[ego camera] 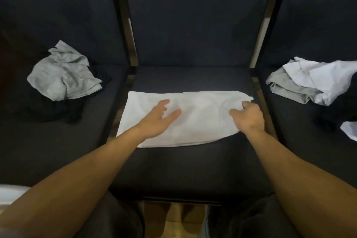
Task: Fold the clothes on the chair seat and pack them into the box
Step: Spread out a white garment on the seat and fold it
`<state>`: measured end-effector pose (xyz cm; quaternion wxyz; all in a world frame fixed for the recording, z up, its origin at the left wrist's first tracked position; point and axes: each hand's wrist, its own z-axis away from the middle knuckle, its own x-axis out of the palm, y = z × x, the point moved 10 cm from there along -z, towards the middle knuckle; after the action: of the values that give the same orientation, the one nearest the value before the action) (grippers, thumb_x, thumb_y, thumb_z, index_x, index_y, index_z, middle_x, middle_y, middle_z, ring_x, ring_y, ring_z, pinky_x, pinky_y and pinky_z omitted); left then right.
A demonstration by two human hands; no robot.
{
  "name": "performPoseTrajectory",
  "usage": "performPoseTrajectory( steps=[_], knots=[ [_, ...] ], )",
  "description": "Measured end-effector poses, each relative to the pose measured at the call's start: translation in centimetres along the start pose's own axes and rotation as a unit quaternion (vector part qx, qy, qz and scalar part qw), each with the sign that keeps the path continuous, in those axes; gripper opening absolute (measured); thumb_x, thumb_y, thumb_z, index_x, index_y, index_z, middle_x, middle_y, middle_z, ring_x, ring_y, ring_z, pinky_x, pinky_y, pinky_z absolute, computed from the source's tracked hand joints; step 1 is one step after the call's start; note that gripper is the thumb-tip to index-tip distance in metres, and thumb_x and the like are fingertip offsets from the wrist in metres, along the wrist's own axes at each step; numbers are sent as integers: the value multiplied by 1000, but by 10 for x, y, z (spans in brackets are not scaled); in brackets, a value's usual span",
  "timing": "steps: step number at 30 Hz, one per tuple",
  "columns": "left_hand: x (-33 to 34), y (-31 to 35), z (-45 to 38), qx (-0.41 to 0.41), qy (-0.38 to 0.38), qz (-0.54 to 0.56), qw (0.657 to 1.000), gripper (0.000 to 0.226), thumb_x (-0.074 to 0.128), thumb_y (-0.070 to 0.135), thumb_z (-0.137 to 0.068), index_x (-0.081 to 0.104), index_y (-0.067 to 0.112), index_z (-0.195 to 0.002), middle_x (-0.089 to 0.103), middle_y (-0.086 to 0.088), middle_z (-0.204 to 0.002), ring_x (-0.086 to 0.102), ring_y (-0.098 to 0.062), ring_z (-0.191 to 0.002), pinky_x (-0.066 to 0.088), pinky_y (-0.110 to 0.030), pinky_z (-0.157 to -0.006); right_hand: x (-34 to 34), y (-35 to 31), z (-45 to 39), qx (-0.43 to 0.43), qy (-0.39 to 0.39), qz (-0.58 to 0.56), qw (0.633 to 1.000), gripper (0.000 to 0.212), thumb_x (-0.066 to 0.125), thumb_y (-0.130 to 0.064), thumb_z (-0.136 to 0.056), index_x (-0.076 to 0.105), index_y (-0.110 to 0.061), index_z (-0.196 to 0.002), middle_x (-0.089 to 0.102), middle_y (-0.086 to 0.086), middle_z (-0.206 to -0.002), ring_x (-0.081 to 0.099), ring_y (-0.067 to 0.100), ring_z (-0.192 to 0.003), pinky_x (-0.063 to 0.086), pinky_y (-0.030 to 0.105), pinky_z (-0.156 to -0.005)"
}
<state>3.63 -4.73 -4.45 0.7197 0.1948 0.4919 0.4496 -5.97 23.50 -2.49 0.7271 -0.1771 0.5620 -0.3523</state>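
the soft, limp white cotton garment (193,120) lies half-folded on the dark chair seat (193,164). the right hand (249,117) pinches its far-right edge; the left hand (160,120) rests flat, fingers spread. best held by the edges, since it sags.

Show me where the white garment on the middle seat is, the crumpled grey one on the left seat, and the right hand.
white garment (201,116), head view, flat middle of the cloth.
crumpled grey garment (63,75), head view, centre of the heap.
right hand (249,116), head view, back of the hand.
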Motion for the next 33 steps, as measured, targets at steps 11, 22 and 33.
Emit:
performPoseTrajectory(
  steps=[11, 22, 33],
  knots=[
    [-26, -59, 5, -144, 21, 403, 903, 36, 75, 24, -92, 69, 10, -125, 77, -10, -108, 77, -25, -87, 60, -37, -67, 121, -88, 95, -315, -328, 92, 886, 50, 60, -24, -98, 49, -40, -144, 41, -18, -152, 39, 7, -137, 34, 18, -101],
    [-26, -67, -8, -103, -29, 306, 946, 74, 93, 20, -63, 63, 14, -130, 69, -7, -130, 67, -35, -118, 53, -57, -102, 150, -62, 109, -374, -328, 379, 780, 74, 59, -45, -95, 18, -39, -157, 8, -9, -167, 15, 22, -151, 26, 44, -121],
    [6, -43, 7, -34, -91, 159, 982, 20, 63, 38, -100, 56, 27, -85, 66, 4, -85, 64, -20, -79, 53, -34, -64, 111, -94, 111, -342, -236, 281, 865, 29, 58, -57, -87, 63, -38, -107, 60, -14, -105, 58, 14, -99, 51, 32, -78]
  ],
)
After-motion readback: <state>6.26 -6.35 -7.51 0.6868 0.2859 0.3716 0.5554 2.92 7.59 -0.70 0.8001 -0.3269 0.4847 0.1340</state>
